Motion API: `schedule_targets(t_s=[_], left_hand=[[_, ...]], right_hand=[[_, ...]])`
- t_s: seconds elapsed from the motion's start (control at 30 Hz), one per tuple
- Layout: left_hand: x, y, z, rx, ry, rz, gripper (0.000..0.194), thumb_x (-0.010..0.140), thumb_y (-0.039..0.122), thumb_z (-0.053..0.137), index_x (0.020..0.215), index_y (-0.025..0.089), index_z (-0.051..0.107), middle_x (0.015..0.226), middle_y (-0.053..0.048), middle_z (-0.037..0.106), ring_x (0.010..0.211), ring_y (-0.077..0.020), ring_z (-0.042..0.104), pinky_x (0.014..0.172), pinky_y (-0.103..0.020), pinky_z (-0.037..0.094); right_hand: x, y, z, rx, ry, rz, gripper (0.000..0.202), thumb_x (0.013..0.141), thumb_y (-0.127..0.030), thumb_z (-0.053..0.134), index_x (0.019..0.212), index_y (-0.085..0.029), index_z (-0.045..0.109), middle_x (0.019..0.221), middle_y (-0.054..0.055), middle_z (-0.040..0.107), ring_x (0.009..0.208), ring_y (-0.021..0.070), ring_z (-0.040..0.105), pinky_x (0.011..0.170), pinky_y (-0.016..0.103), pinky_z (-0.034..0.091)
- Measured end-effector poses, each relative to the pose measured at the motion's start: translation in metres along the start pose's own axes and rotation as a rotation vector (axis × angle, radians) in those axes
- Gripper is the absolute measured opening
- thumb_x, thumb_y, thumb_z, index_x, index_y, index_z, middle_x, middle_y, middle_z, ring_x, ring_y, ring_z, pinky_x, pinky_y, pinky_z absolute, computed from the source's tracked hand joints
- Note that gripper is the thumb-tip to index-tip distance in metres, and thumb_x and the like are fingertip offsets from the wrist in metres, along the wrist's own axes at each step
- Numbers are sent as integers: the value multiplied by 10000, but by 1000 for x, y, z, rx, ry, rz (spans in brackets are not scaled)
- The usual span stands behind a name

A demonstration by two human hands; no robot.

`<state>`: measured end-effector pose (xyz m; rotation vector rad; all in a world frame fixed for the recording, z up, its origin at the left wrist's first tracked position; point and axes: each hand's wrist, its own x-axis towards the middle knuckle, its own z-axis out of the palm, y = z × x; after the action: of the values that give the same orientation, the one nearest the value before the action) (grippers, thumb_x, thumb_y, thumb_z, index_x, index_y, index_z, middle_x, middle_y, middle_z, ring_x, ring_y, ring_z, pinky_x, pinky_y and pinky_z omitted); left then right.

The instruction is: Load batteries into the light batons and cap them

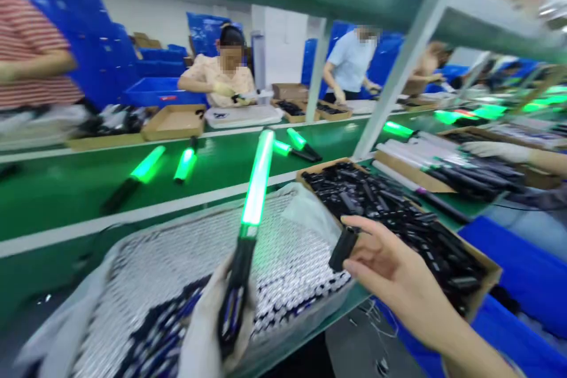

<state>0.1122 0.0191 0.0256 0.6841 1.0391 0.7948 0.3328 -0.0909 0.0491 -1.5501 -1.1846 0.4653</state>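
Observation:
My left hand (206, 322), in a white glove, is closed around the black handle of a light stick (258, 183). The stick points up and glows bright green. In the lower part of its handle an opening shows dark blue, shiny battery-like shapes. Bare, my right hand (394, 274) pinches a small black plastic cover (344, 249) between thumb and fingers, to the right of the stick and apart from it. Beneath both hands stands a plastic-lined tray of batteries (177, 254), packed in rows with silvery ends. Beside my right hand is a cardboard box (491, 280) of similar black pieces.
Several lit green sticks (148, 165) lie on the green conveyor belt (212, 171) ahead. A slanted metal post (398, 77) rises behind the box. Co-workers work across the belt; a gloved hand (498, 152) reaches over sticks at right. Blue bins (509, 260) stand lower right.

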Motion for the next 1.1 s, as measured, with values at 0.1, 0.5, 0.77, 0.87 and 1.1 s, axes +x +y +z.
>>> schedule_targets(t_s=[0.1,0.5,0.77,0.87,1.1], left_hand=[[-5,-5,-12,-69,-155,48,750,768,568,653,1398,207,466,837,-62,710,550,-154,640,424,-195,494],[-20,0,-85,-92,-235,531,561,964,562,334,1375,231,524,1369,-56,560,1290,-255,463,1119,-365,316],[-31,13,-96,27,-252,491,521,919,487,520,1396,283,484,1181,-41,636,956,-185,614,900,-278,495],[-38,17,-98,33,-248,424,574,862,432,630,1386,262,469,935,-29,651,670,-112,585,628,-204,510],[26,86,-126,659,77,358,533,938,485,408,1415,259,337,874,-28,627,453,-97,520,366,-210,403]], right_hand=[[-26,-19,72,66,0,-171,422,882,-257,627,1275,-381,536,999,31,660,829,187,656,734,325,594],[-42,-64,171,-31,-320,-570,537,895,-108,557,1366,-350,468,881,24,632,770,177,569,653,306,556],[-47,-67,190,-232,-159,-515,575,907,-238,580,1447,-327,401,1058,80,524,857,177,580,713,295,563],[-47,-55,192,-150,-100,-379,651,901,-333,593,1486,-340,306,1018,58,553,725,148,567,681,287,560],[-27,19,177,181,4,-125,552,909,-464,551,1417,-309,398,712,20,604,568,169,610,499,263,531]])
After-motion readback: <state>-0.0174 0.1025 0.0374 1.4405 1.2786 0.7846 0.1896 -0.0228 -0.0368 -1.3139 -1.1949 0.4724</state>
